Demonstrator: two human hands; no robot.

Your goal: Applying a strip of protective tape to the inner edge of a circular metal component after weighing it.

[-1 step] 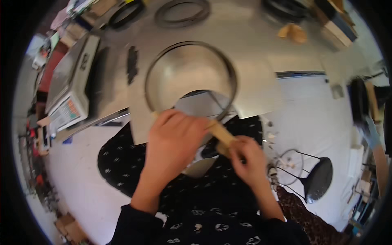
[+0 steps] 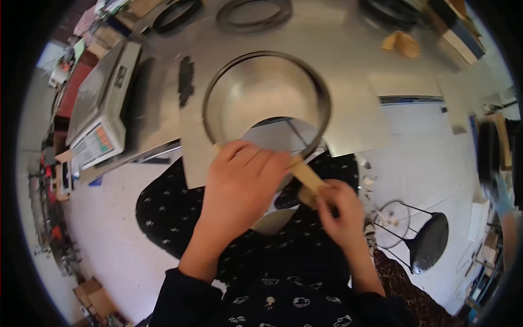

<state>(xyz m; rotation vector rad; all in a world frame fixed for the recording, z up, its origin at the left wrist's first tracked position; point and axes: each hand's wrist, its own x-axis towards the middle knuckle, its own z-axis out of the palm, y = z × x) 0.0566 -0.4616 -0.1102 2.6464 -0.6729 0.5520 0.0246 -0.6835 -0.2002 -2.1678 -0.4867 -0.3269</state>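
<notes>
A large thin dark ring (image 2: pixel 329 103) rests on the metal table (image 2: pixel 357 122), its near side reaching over the curved cut-out in the table edge. My left hand (image 2: pixel 245 182) is closed over the ring's near rim, and its fingers hide that part. From beside those fingers a tan tape strip (image 2: pixel 308 175) runs down to the right. My right hand (image 2: pixel 340 210) pinches the strip's other end; a tan piece behind it, possibly the rest of the tape, is partly hidden.
A weighing scale (image 2: pixel 103 117) stands on the left. More rings, a grey one (image 2: pixel 229 20) and a black one (image 2: pixel 159 24), lie at the far side near a crumpled tan piece (image 2: pixel 401 44). A black round stool (image 2: pixel 429 242) stands at lower right.
The whole scene has shifted slightly to the right in the picture. My hands, the ring and the tape strip keep nearly the same places relative to one another.
</notes>
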